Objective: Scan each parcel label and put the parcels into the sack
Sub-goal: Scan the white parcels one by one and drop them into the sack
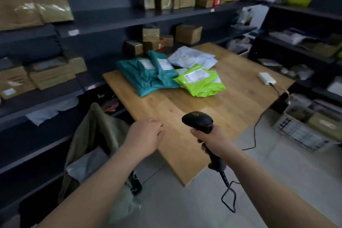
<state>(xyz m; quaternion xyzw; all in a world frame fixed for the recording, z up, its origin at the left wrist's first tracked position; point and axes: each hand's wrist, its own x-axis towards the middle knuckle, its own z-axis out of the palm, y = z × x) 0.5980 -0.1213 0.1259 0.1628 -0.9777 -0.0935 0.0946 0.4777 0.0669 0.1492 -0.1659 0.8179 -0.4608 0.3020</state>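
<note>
right hand (212,140) fingers clasp black corded handheld scanner (198,119) | left hand (146,135) fingers relaxed, empty, over wooden counter (231,98) | teal, lime-green, white plastic parcels (162,72) on counter's far side | olive fabric sack (96,131) beside counter

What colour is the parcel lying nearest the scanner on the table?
Bright lime green parcel with a white label, seen clearly in the head view.

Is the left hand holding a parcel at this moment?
No, the left hand is empty, fingers relaxed near the table edge, while the parcels lie farther back on it.
</note>
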